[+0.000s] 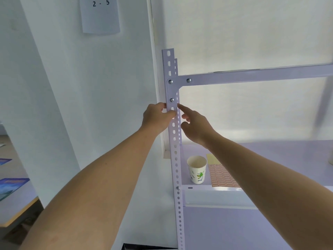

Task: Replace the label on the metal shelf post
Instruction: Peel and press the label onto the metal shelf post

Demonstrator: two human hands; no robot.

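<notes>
The shelf [252,76] stands against the wall, and its post [175,159] is the landmark. The left hand [156,118] clamps the post just below the corner bolt [171,100]; the right hand [195,123] is at the post's other edge, fingers apart, forefinger touching the metal. A cup [197,169] and label sheet [222,175] lie on the shelf board right of the post, lower down. No label on the post is discernible. A peeled label could tear or stick crooked across the holes if pressed unevenly.
</notes>
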